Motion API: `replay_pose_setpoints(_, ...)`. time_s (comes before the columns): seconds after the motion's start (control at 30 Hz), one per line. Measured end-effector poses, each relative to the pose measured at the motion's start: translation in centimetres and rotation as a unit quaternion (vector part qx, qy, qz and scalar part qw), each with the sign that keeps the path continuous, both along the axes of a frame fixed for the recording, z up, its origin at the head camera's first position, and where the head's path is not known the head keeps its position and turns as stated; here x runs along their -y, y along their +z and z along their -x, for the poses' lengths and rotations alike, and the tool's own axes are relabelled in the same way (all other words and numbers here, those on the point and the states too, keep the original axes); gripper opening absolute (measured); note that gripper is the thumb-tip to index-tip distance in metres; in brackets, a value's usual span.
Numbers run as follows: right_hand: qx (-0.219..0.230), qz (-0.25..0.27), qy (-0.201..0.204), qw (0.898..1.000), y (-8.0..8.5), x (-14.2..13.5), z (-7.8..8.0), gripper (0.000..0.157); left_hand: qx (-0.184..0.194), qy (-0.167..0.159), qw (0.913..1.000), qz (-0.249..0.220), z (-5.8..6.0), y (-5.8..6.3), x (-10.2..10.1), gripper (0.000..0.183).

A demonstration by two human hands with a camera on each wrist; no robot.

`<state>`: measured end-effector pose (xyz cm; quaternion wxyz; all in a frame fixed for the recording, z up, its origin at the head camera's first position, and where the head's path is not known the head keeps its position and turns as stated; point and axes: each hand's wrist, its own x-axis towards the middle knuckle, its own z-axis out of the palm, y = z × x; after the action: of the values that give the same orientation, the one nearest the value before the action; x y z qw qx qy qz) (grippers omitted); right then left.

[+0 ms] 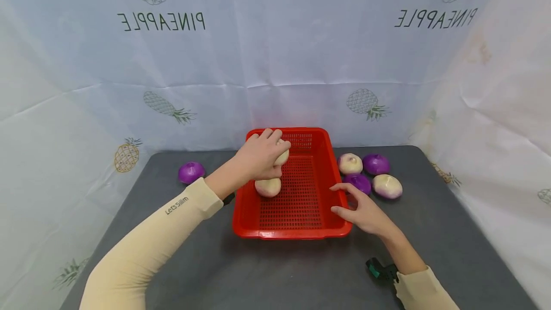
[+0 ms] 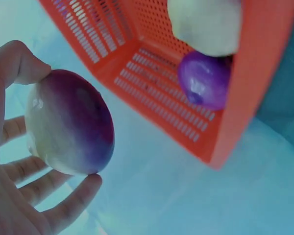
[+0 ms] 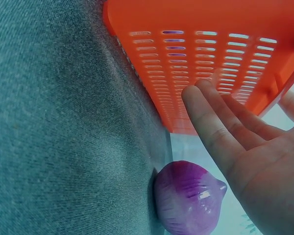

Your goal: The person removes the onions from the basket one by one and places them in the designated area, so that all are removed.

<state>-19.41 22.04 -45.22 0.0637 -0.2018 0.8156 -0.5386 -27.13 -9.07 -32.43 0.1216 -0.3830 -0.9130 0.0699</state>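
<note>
My left hand [image 1: 263, 156] holds a white-and-purple turnip [image 2: 71, 122] over the back left of a red plastic basket [image 1: 287, 234]; fingers and thumb curve round it. Beneath that hand, another turnip [image 1: 268, 188] lies on the basket floor. The left wrist view shows a purple bulb [image 2: 206, 81] beside a pale one [image 2: 208, 24] inside the basket. My right hand [image 1: 363, 212] grips the basket's right wall, thumb and index finger over the rim. In the right wrist view its other fingers [image 3: 210, 122] lie along the slotted outer side.
Right of the basket sit two pale turnips [image 1: 387, 186] and two purple bulbs [image 1: 376, 164], close together. A single purple bulb [image 1: 191, 172] lies on the left of the dark grey table [image 1: 189, 262]. White pineapple-print cloth [image 1: 284, 61] hangs behind and at the sides.
</note>
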Motion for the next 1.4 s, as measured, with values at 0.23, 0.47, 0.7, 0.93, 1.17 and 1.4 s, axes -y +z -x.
replay_pose_setpoints(0.23,0.004,0.001,0.003,1.000,0.0,-0.2,0.1,0.047,0.002,0.026,0.9974,-0.067,-0.6,0.3,3.6,0.051)
replay_pose_setpoints(0.47,0.007,-0.001,0.004,1.000,0.1,-0.3,0.3,0.047,0.000,0.066,0.9893,-0.131,-0.6,-0.2,6.9,0.053)
replay_pose_setpoints(0.7,0.009,0.000,0.001,1.000,-0.1,-0.3,0.2,0.047,0.015,0.113,0.9786,-0.171,-0.6,-1.4,10.0,0.050)
replay_pose_setpoints(0.93,0.011,-0.005,-0.002,1.000,-0.1,-0.1,0.2,0.048,0.035,0.138,0.9730,-0.181,-0.2,-3.7,12.7,0.050)
replay_pose_setpoints(1.17,0.013,-0.006,-0.003,1.000,-0.1,0.1,0.3,0.048,0.045,0.145,0.9736,-0.170,0.5,-6.2,14.0,0.049)
replay_pose_setpoints(1.4,0.009,-0.010,-0.007,1.000,-0.2,-0.2,0.2,0.047,0.074,0.160,0.9706,-0.164,1.0,-8.4,14.1,0.051)
